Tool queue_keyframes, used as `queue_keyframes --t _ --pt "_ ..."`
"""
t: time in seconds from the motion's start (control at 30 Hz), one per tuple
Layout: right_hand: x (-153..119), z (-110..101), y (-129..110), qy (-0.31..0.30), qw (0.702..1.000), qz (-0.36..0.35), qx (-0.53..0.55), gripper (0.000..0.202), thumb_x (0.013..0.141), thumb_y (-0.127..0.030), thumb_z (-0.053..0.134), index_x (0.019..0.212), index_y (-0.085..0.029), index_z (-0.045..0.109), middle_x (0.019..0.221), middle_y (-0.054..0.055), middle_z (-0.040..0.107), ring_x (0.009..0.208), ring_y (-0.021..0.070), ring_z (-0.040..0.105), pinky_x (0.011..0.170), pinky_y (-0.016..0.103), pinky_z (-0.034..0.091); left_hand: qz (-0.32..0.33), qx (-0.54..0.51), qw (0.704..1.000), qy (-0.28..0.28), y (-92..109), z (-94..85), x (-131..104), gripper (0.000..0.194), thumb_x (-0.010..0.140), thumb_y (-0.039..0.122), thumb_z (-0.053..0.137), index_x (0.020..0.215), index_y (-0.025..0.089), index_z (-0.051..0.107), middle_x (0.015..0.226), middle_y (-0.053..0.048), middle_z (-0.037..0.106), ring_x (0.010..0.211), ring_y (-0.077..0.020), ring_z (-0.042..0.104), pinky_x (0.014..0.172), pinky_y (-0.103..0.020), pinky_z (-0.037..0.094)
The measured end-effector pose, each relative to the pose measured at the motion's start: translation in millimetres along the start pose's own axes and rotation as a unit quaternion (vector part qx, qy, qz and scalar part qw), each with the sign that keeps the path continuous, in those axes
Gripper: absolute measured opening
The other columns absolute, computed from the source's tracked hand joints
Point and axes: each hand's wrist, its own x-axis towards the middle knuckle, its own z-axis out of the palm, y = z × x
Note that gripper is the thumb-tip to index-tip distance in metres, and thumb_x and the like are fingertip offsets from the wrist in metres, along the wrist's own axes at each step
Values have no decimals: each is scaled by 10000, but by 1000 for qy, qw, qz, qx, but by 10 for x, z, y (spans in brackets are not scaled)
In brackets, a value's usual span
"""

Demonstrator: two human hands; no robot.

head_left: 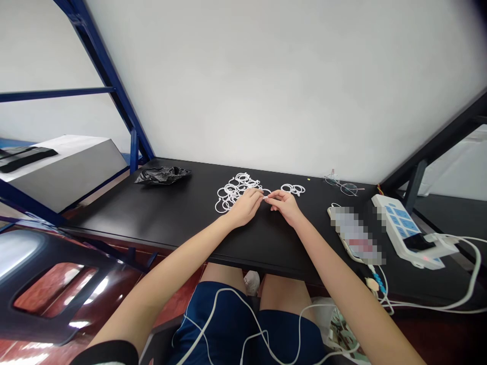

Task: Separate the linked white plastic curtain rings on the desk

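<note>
Both hands meet over the middle of the black table, pinching one white ring (267, 191) between them. My left hand (248, 207) has its fingers pressed together on the ring's left side. My right hand (284, 205) grips the same ring from the right with thumb and forefinger. Left of and behind my left hand lies a loose pile of white rings (231, 190). A smaller group of white rings (292, 189) rests just behind my right hand. Fine detail at the fingertips is too small to make out.
A crumpled black plastic bag (163, 175) lies at the table's back left. On the right are eyeglasses (349, 189), a phone (355, 235) on a cable and a white power strip (405, 228). White cables (429, 305) run across the right front edge and my lap.
</note>
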Motion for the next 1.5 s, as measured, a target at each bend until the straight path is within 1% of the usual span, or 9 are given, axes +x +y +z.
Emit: queue_keyframes --t 0.23,0.4,0.5,0.63,0.77,0.83,1.0,1.23,1.5 --pt "8 -8 14 7 1000 -7 -5 322 524 -331 873 717 -176 667 663 -38 641 418 46 469 444 233 441 -1 11 1000 6 -8 -4 1 281 1002 266 328 1056 167 586 1185 -127 579 1141 -217 540 1012 -410 461" --pt "44 -73 0 55 998 -12 7 318 529 -311 866 764 -173 702 712 -20 664 428 42 465 449 228 454 -4 24 999 21 -5 11 5 322 995 303 355 1230 178 537 1271 -138 558 1215 -241 517 1046 -450 446" --pt "73 -131 -29 142 989 -39 22 298 530 -288 854 759 -163 710 721 -8 670 445 42 465 466 225 476 -9 31 999 22 3 14 6 355 993 310 361 1293 175 494 1290 -137 553 1238 -242 506 1064 -445 437" --pt "123 -263 -59 288 954 -78 38 251 541 -247 816 744 -151 704 662 -9 650 455 53 486 436 203 469 -16 39 999 14 7 7 -1 358 992 317 359 1290 182 503 1300 -135 555 1251 -243 503 1068 -447 434" --pt "188 -460 -40 421 899 -101 63 233 542 -210 787 736 -157 669 668 -1 649 583 112 603 424 176 483 -6 74 995 -72 12 28 -22 420 984 364 374 1340 168 480 1409 -138 491 1315 -246 457 1098 -432 403" --pt "220 -547 -7 452 884 -95 74 233 555 -215 780 735 -164 642 691 -3 649 656 133 641 466 183 527 4 102 987 -125 21 47 -29 467 981 400 375 1375 163 453 1477 -133 426 1373 -253 394 1132 -435 355" --pt "277 -647 113 452 886 -63 82 253 566 -207 762 740 -183 579 700 -14 627 703 153 666 564 245 596 6 126 979 -161 45 59 -26 500 972 447 387 1368 154 473 1491 -128 417 1406 -255 349 1167 -432 275" --pt "323 -681 212 451 889 -68 48 265 556 -213 730 771 -198 575 775 10 621 760 191 661 591 302 610 17 74 991 -113 47 35 -27 380 952 392 461 1259 182 538 1358 -113 553 1288 -253 482 1091 -445 373" --pt "349 -683 252 452 888 -86 25 363 572 -160 710 887 -194 533 932 67 669 859 210 676 735 348 599 -2 50 994 -96 40 20 -8 250 924 254 492 1157 196 560 1178 -90 639 1089 -232 604 946 -396 489"
